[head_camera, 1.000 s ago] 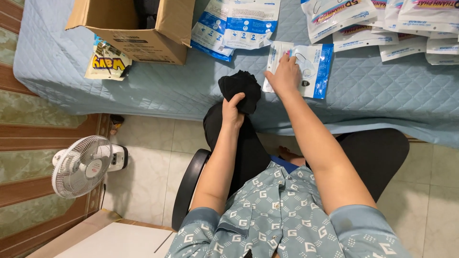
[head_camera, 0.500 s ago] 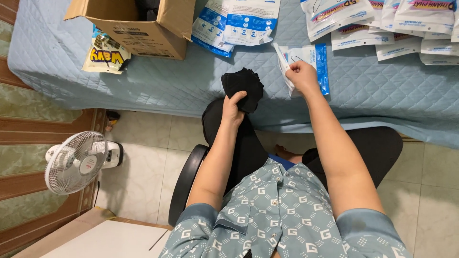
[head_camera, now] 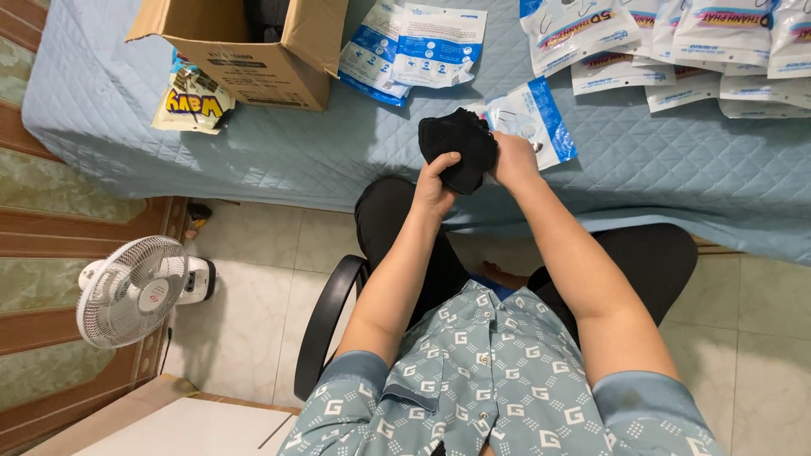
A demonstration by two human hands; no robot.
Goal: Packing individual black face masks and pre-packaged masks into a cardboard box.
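Seated at a quilted bed (head_camera: 253, 152), a person grips a black bundle of masks (head_camera: 457, 145) at its edge, left hand (head_camera: 435, 186) and right hand (head_camera: 512, 159) both closed on it. The clear packet (head_camera: 541, 118) just beyond could slide away if bumped. A cardboard box (head_camera: 253, 59) sits farther back.

Both hands, left hand (head_camera: 435, 187) and right hand (head_camera: 514, 160), grip a bundle of black masks (head_camera: 457, 145) above the edge of a blue quilted bed (head_camera: 296, 160), just beside a blue-and-white packet (head_camera: 541, 114); a cardboard box (head_camera: 253, 63) stands nearby
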